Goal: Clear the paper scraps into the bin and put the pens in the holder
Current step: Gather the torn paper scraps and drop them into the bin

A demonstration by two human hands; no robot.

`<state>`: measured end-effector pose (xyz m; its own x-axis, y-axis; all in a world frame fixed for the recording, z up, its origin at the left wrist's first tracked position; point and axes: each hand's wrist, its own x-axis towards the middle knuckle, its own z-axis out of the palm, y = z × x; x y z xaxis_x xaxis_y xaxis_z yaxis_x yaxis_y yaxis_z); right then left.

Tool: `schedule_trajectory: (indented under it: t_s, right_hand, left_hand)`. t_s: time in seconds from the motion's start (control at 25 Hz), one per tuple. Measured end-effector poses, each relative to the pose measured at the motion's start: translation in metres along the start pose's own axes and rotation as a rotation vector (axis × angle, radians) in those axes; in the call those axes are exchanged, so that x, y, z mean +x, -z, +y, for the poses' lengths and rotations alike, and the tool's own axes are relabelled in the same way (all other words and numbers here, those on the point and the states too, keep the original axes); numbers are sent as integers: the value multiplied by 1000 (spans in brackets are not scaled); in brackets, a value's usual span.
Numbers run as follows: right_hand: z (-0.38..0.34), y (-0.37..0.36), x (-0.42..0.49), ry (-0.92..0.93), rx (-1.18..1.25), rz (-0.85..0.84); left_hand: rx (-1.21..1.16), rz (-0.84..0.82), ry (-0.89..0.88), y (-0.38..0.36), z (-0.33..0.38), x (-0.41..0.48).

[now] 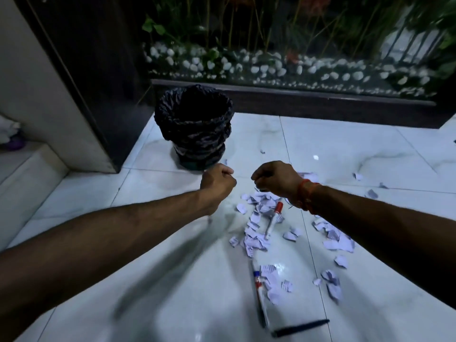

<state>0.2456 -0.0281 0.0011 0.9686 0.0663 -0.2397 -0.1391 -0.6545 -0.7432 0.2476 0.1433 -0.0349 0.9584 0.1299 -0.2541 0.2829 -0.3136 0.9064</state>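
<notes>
Head cam view: glossy white marble-look floor tiles, pretty dim light. Past the hands there's a dark low ledge with a glass panel, white pebbles and green plants behind it. A dark door frame or panel stands off beyond the left hand.

The bin is a small round one lined with a crinkled black bag, standing upright just beyond the left hand. That hand is curled into a fist; can't tell if anything's inside it. The right hand is also closed with fingers bent under, an orange thread on its wrist, again can't tell what it's got, if anything.

Paper scraps are torn white bits with printed lines, too many to count, mostly under and nearer than the right hand, a few stragglers further out to its right.

Pens: three I can count. A red-capped marker just below the right hand, a red-and-blue one closer to the camera, and a dark one nearest.
</notes>
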Motion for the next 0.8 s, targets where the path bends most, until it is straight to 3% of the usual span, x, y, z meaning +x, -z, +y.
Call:
schedule_trajectory:
  t_s: [0.2, 0.32, 0.52, 0.8]
  right_hand:
    - [49, -7, 1, -10, -140, 26]
    - [66, -10, 3, 89, -394, -105]
    - [100, -22, -3, 218, -738, -272]
    - [111, -34, -12, 480, -1087, -196]
  left_hand:
    - [295, -220, 79, -19, -37, -14]
    - [373, -253, 81, -20, -46, -8]
    - [469, -319, -23, -34, -57, -1]
    - [590, -391, -223, -46, -69, -7]
